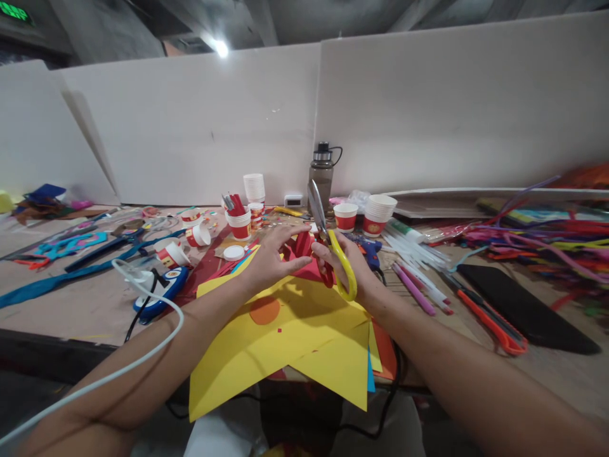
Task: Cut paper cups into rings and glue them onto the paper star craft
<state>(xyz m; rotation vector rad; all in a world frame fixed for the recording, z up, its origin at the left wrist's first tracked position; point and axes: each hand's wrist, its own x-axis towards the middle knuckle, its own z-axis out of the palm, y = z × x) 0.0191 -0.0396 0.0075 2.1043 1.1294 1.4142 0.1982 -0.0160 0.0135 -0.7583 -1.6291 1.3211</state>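
Note:
Scissors with yellow and red handles [344, 265] are held in my right hand [340, 257], the metal blades pointing up and slightly left. My left hand [276, 255] curves its fingers and thumb around a piece of red paper [299, 246], which looks folded or cut into strips. Both hands nearly meet at this paper, and part of it is hidden behind the fingers. Below them lie yellow paper sheets [247, 358], overlapping at the table's front edge. An orange paper circle [265, 310] and a tiny red scrap [280, 330] rest on the yellow.
Paper cups [345, 218] and a bottle [321, 174] stand behind my hands. At right are markers [413, 289], a utility knife [492, 320], a black flat slab [528, 308] and pipe cleaners [547, 241]. A blue-and-white device [162, 293] and a white cable [162, 346] are at left.

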